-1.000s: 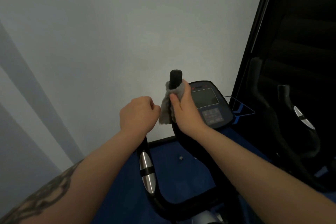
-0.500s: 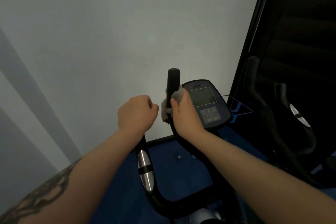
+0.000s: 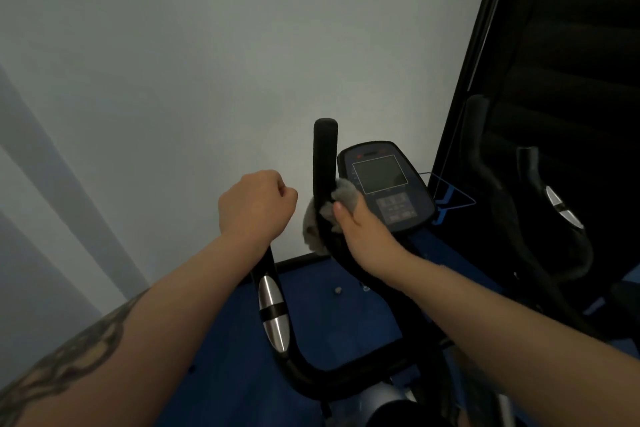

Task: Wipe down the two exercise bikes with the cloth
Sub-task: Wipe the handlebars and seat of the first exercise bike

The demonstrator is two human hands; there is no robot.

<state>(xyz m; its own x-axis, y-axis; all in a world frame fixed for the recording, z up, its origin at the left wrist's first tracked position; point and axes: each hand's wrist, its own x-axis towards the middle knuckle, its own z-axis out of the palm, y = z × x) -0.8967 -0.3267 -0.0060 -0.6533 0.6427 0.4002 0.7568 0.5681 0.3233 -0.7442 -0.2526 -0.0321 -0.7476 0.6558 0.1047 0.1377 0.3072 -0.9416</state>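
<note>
A black exercise bike stands right below me, with a console [image 3: 384,184] between its two upright handlebars. My right hand [image 3: 360,225] grips a grey cloth [image 3: 341,199] wrapped round the right handlebar [image 3: 325,156], partway down its foam grip. My left hand [image 3: 256,206] is curled round the top of the left handlebar [image 3: 273,312], hiding the grip; a silver pulse sensor shows below my wrist. The second bike [image 3: 540,204] is dimly seen at the right, dark against a black background.
A pale wall fills the view ahead, close behind the handlebars. Blue floor [image 3: 322,291] lies under the bike with a small bit of debris on it. A black frame edge [image 3: 464,87] runs up the right side.
My right hand and the cloth have slid down the right handlebar, baring more of its top. My left hand stays on the left handlebar.
</note>
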